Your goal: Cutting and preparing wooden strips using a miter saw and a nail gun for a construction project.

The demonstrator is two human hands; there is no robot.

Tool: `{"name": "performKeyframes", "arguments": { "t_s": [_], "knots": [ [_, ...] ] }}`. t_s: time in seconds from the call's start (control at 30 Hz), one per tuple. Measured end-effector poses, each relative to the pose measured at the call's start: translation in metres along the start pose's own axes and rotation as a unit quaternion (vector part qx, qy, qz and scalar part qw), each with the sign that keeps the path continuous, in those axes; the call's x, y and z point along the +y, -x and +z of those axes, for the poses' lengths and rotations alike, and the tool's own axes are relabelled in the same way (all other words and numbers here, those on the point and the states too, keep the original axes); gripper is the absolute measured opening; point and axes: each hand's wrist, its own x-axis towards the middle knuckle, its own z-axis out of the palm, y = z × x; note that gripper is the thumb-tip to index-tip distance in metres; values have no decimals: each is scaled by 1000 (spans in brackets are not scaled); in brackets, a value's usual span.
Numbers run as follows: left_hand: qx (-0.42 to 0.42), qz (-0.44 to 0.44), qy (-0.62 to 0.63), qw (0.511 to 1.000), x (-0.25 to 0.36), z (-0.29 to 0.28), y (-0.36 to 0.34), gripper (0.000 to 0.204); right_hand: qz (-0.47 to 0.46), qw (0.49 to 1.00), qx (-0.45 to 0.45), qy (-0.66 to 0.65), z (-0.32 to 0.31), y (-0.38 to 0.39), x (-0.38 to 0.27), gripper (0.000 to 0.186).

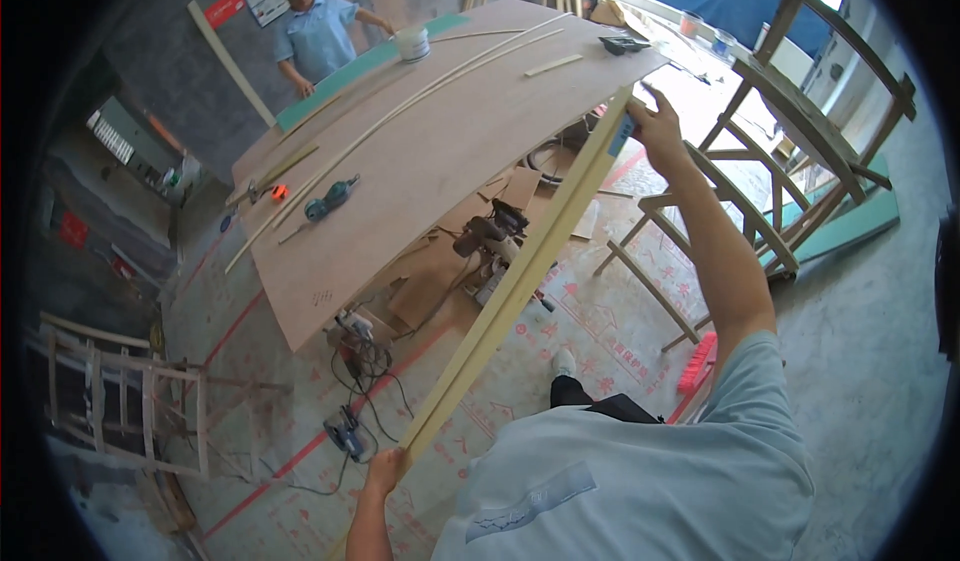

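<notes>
A long pale-yellow wooden plank (520,271) with a groove along its length slants across in front of my body. My right hand (657,133) grips its far upper end, beside a blue label. Lower down on the left, my left hand (384,471) is closed around the plank's near part; the plank runs on past it toward the bottom edge. Beyond the plank stands a large plywood-topped worktable (400,181), whose right corner lies close to my right hand. On the tabletop are thin wooden strips (430,89), a dark green power tool (332,198) and an orange tape measure (279,193).
A person (318,36) in a light blue shirt works at the table's far side, near a white bucket (411,45). Wooden sawhorses (760,151) stand at right. Power tools (347,435) and cords lie on the floor, with a pink brush (697,363) near my feet.
</notes>
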Motion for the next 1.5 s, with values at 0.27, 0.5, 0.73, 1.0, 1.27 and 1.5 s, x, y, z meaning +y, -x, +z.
{"name": "performKeyframes", "arguments": {
  "t_s": [0.27,0.5,0.73,1.0,1.27,1.5],
  "knots": [
    [50,0,-23,998,-10,11,10,42,68,990,-88,85,-27,29,9,37],
    [34,-27,-39,998,-30,28,6,48,13,933,-76,350,-63,38,25,31],
    [1,-89,21,996,-52,20,-18,70,90,957,-155,229,-130,37,73,28],
    [-33,-64,-4,997,-8,22,-41,86,127,947,-101,276,-165,0,74,38],
    [-7,-59,21,998,-19,46,-68,89,128,938,-99,306,-161,1,48,38],
    [124,61,-40,990,-27,58,-54,62,130,958,-95,236,-137,23,32,27]
  ]
}}
